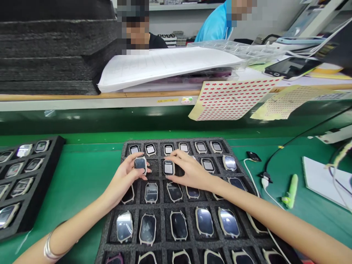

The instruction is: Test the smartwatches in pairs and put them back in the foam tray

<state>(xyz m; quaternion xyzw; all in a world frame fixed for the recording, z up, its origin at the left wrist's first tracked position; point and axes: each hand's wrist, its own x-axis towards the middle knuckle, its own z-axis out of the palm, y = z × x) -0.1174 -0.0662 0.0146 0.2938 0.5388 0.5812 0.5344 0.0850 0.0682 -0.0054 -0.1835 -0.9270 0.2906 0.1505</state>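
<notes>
A black foam tray in front of me holds rows of strapless smartwatches in square pockets. In my left hand is a smartwatch with a dark screen, gripped between thumb and fingers above the tray's second row. My right hand pinches another smartwatch by its edges. Its screen is lit with white content, and it sits at a second-row pocket; whether it rests on the bottom I cannot tell. Several watches in the back row, such as this smartwatch, also have lit screens. Those nearer me are mostly dark.
A second foam tray of watches lies on the left. Right of the main tray are a white cable, a charging puck, a green pen-like tool and a white board. Stacked foam, papers and a phone occupy the shelf. Two people sit beyond.
</notes>
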